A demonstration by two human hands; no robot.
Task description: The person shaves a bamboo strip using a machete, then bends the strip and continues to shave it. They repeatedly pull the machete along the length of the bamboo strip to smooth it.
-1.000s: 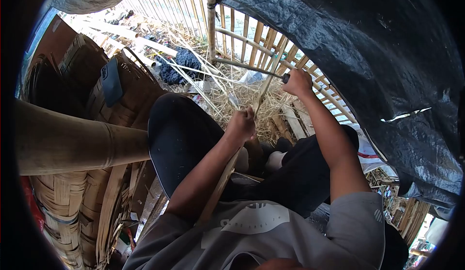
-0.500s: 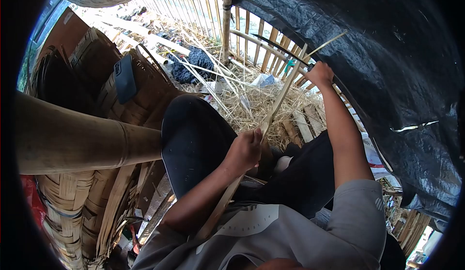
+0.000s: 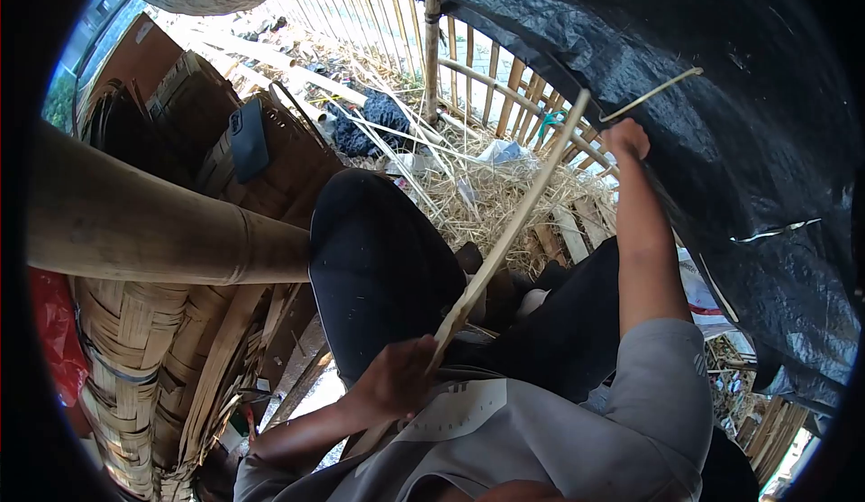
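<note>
I sit with my knees up in dark trousers [image 3: 378, 259]. My left hand [image 3: 401, 380] is closed around the lower end of a long pale bamboo strip [image 3: 514, 227], close to my chest. The strip slants up and to the right, towards my raised right hand [image 3: 626, 137]. That hand is closed on a knife handle near the strip's top end. The blade is hard to make out against the dark tarp. A thin sliver [image 3: 653, 94] curls away from the strip just above my right hand.
A thick bamboo pole [image 3: 162, 232] crosses on the left, over woven bamboo baskets [image 3: 135, 367]. A dark phone [image 3: 248, 137] lies on woven panels. Black tarp [image 3: 739, 159] hangs at the right, with a bamboo fence [image 3: 468, 60], straw [image 3: 487, 191] and a dark cloth [image 3: 374, 119] ahead.
My left hand has slid down the strip towards my body. My right hand has gone up and to the right with the knife, and a thin sliver now stands free.
</note>
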